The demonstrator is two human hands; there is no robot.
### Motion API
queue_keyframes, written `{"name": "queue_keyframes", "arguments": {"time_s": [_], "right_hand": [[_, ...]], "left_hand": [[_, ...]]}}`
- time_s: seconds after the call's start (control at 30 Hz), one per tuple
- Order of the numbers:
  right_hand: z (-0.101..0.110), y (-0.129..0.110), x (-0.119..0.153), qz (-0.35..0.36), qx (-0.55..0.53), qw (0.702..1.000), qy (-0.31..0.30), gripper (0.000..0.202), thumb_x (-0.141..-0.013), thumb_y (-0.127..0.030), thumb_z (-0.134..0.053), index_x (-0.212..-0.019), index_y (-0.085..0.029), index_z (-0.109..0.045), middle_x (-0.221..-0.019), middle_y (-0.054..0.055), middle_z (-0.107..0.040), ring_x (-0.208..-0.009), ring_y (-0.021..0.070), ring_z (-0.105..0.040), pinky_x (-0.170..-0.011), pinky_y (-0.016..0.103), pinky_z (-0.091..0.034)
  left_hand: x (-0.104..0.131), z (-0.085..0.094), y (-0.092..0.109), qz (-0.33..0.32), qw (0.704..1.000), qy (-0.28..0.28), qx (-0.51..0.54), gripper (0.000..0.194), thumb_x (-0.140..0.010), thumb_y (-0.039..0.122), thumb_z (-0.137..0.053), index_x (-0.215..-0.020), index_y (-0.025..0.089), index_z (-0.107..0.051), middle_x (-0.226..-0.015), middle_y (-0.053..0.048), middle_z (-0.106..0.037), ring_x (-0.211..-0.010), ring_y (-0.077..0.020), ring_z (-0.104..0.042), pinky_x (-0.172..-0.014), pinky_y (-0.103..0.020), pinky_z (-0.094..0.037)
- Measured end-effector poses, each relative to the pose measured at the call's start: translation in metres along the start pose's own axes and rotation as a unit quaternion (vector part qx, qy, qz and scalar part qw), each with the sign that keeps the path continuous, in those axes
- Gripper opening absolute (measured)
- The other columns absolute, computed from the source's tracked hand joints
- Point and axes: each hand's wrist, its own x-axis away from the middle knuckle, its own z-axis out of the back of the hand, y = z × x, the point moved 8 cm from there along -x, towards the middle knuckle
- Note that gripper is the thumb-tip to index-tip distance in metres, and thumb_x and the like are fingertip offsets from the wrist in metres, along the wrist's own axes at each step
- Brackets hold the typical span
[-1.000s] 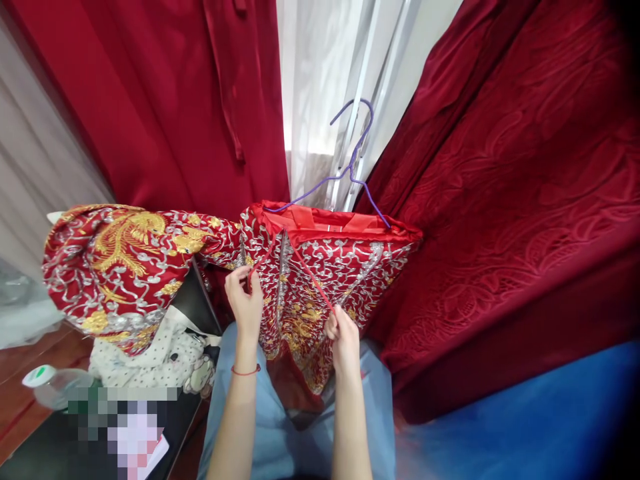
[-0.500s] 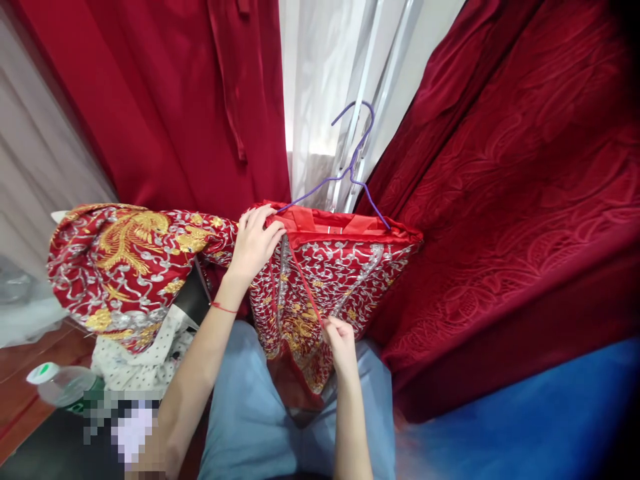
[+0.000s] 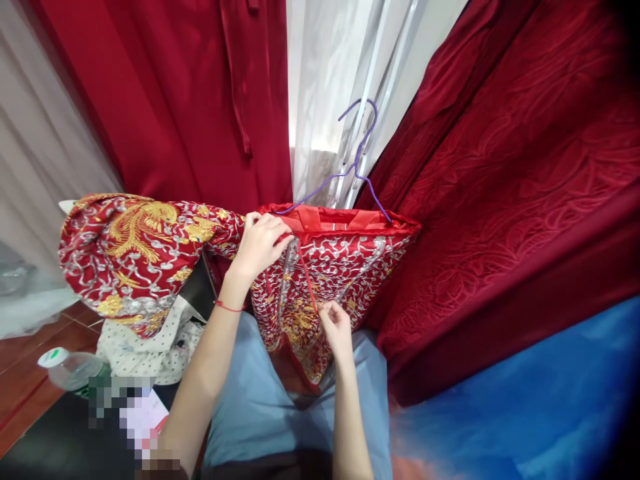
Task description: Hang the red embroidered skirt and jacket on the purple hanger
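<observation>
A red garment (image 3: 345, 267) with gold and silver embroidery hangs by its top opening on a purple hanger (image 3: 356, 163), its lower part spread over my lap. My left hand (image 3: 263, 243) is closed on the garment's top edge, left of the opening. From near those fingers a thin red cord (image 3: 307, 277) runs down, stretched straight. Its lower end is pinched in my right hand (image 3: 335, 323), in front of the embroidery. To the left, another embroidered red part (image 3: 135, 257) bulges out; whether it is the same piece I cannot tell.
Dark red patterned cloth (image 3: 500, 220) hangs on the right and plain red cloth (image 3: 185, 100) behind on the left. White metal poles (image 3: 367, 113) stand between them. A plastic bottle (image 3: 75, 370) and dotted white cloth (image 3: 145, 357) are at lower left.
My right hand has moved slightly up and left with the cord still straight. The view has shifted a little; my left hand stays at the garment's top edge.
</observation>
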Motion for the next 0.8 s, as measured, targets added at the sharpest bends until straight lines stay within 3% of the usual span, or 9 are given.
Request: {"name": "queue_keyframes", "arguments": {"time_s": [0.13,0.23,0.33,0.47,0.67,0.8], "right_hand": [[-0.018,-0.012,0.002,0.01,-0.014,1.0,-0.017,0.027,-0.075,-0.041,-0.074,-0.085,-0.02,-0.06,-0.069,-0.004,-0.059,-0.056,0.0101,-0.05,-0.05,0.023,-0.042],[-0.036,-0.041,-0.002,0.046,-0.048,0.997,-0.03,0.031,-0.079,-0.044,-0.073,-0.095,-0.021,-0.061,-0.072,-0.004,-0.06,-0.054,0.0097,-0.055,-0.052,0.024,-0.048],[-0.054,-0.083,-0.013,0.124,-0.056,0.99,-0.039,0.027,-0.083,-0.043,-0.07,-0.098,-0.022,-0.061,-0.073,-0.005,-0.061,-0.05,0.0079,-0.056,-0.052,0.023,-0.046],[-0.077,-0.113,-0.031,0.114,-0.089,0.984,-0.1,0.03,-0.086,-0.05,-0.062,-0.098,-0.023,-0.056,-0.07,-0.006,-0.064,-0.042,0.006,-0.053,-0.042,0.021,-0.035],[-0.083,-0.123,-0.035,0.046,-0.126,0.981,-0.139,0.05,-0.089,-0.067,-0.048,-0.093,-0.019,-0.061,-0.068,-0.003,-0.064,-0.047,0.0068,-0.059,-0.039,0.017,-0.031],[-0.082,-0.117,-0.034,0.033,-0.117,0.982,-0.143,0.042,-0.084,-0.06,-0.062,-0.086,-0.018,-0.063,-0.066,-0.002,-0.066,-0.043,0.0071,-0.058,-0.038,0.018,-0.032]], "left_hand": [[0.015,0.004,0.02,0.004,1.0,-0.008,0.027,0.025,-0.098,0.033,-0.05,-0.084,0.022,-0.068,-0.086,-0.006,-0.072,-0.091,-0.0255,-0.058,-0.099,-0.047,-0.032],[0.019,0.007,0.028,0.005,0.999,-0.009,0.033,0.029,-0.098,0.035,-0.048,-0.084,0.022,-0.069,-0.087,-0.007,-0.072,-0.092,-0.0256,-0.058,-0.102,-0.048,-0.031],[0.019,0.011,0.032,0.012,0.999,-0.009,0.043,0.03,-0.098,0.034,-0.047,-0.084,0.021,-0.071,-0.085,-0.007,-0.071,-0.092,-0.0259,-0.058,-0.106,-0.051,-0.029],[0.02,0.014,0.034,0.032,0.997,-0.01,0.064,0.03,-0.095,0.03,-0.046,-0.082,0.019,-0.07,-0.081,-0.008,-0.069,-0.094,-0.0268,-0.059,-0.11,-0.054,-0.025],[0.026,0.017,0.041,0.047,0.995,0.005,0.09,0.028,-0.094,0.029,-0.048,-0.078,0.018,-0.067,-0.079,-0.007,-0.066,-0.098,-0.0274,-0.06,-0.111,-0.056,-0.024],[0.029,0.017,0.043,0.048,0.994,0.016,0.096,0.027,-0.096,0.031,-0.047,-0.081,0.019,-0.067,-0.078,-0.007,-0.066,-0.092,-0.0265,-0.06,-0.11,-0.053,-0.025]]}}
